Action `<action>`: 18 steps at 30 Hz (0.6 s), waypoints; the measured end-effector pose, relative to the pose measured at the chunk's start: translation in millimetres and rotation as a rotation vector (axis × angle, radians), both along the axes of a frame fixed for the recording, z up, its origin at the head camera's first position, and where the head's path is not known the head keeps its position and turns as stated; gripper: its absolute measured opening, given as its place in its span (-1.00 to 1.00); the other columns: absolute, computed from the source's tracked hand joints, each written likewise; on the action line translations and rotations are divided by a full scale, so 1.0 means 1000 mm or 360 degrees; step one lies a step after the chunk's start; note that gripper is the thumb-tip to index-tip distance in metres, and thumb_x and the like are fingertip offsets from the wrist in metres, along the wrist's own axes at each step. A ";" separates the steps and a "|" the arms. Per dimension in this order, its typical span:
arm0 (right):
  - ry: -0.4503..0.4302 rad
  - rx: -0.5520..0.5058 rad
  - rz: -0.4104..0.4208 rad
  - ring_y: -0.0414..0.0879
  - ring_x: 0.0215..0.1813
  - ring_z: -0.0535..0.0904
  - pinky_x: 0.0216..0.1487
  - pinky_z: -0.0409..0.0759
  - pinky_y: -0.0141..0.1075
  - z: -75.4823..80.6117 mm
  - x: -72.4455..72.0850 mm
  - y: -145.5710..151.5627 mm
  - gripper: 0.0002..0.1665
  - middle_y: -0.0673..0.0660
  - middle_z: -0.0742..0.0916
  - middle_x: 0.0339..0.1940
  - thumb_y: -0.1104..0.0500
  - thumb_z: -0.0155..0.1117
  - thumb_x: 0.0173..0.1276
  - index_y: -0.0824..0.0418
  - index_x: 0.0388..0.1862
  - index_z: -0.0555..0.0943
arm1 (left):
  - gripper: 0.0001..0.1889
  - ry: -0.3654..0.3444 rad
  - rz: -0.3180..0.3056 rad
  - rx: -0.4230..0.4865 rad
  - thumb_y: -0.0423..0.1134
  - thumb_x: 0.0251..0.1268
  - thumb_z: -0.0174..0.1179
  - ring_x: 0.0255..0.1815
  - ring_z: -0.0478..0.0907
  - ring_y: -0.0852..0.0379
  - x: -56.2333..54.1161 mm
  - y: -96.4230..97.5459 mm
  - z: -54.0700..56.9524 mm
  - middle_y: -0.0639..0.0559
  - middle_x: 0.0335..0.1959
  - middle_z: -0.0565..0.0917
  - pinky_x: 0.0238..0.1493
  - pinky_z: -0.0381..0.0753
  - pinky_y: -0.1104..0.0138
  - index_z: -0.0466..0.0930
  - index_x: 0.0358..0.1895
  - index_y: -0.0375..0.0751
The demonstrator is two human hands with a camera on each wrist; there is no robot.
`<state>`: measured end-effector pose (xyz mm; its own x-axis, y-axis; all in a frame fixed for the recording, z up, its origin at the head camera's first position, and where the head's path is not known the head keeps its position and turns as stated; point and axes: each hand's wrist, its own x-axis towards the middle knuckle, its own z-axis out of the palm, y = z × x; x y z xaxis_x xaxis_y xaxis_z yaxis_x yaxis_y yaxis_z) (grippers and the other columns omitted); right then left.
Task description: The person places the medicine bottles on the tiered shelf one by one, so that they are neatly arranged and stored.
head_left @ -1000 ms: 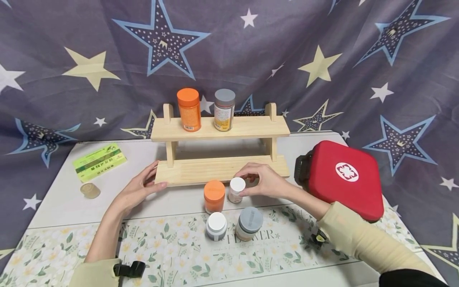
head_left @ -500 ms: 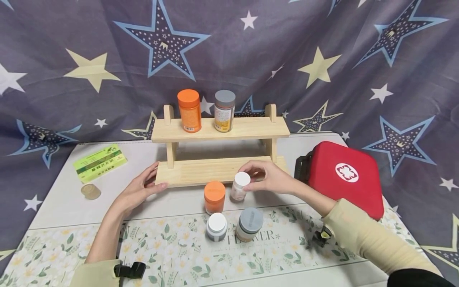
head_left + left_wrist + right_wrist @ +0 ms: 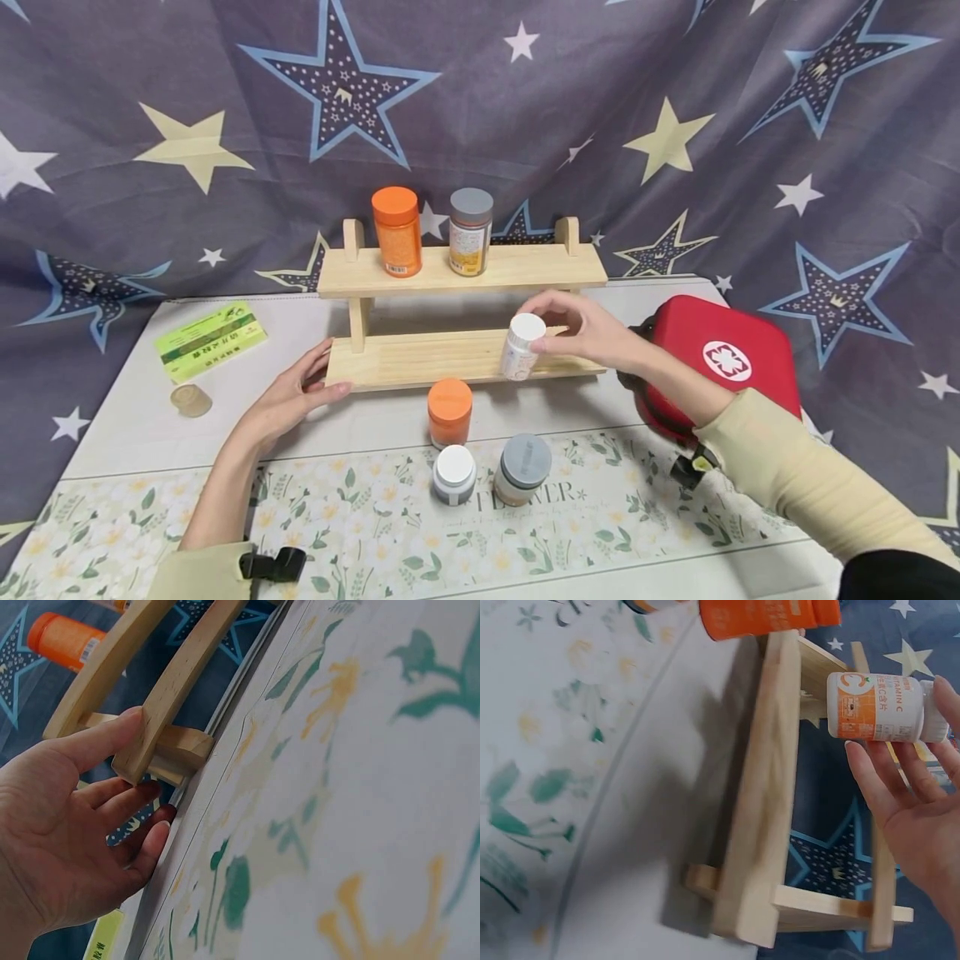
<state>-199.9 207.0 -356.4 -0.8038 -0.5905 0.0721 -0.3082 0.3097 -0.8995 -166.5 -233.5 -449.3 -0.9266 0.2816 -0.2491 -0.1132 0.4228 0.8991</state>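
Note:
Between the thumb and fingers of my right hand (image 3: 588, 333) is a small white bottle (image 3: 520, 350) with a white cap, slightly tilted, over the lower board of a two-tier wooden shelf (image 3: 420, 358). In the right wrist view, the bottle (image 3: 877, 709) shows an orange label reading vitamin C. My left hand (image 3: 285, 404) holds the left end of the lower board. The left wrist view shows its thumb (image 3: 112, 739) on the board and the other fingers curled beneath. On the upper board stand an orange jar (image 3: 397, 233) and a grey-capped jar (image 3: 470, 233).
In front of the shelf stand an orange-capped jar (image 3: 449, 417), a white-capped jar (image 3: 453, 475) and a grey-capped jar (image 3: 522, 471). A red first-aid case (image 3: 720, 358) lies at right, partly behind the right forearm. A green box (image 3: 212, 340) and a small tan cylinder (image 3: 191, 400) lie at left.
My right hand has raised the white bottle from the table in front of the shelf, moving it up and right over the lower board. The left hand has stayed in place.

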 end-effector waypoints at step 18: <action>0.0033 -0.0120 -0.0229 -0.12 0.01 0.68 0.04 0.77 -0.33 0.040 -0.032 0.016 -0.53 -0.03 0.74 -0.01 0.35 0.38 0.36 0.32 0.24 0.59 | 0.04 -0.0017 0.0014 0.0016 -0.06 0.44 0.30 0.64 0.07 -0.44 -0.001 0.000 -0.001 -0.34 0.69 0.00 0.63 0.12 -0.25 -0.31 0.71 -0.05</action>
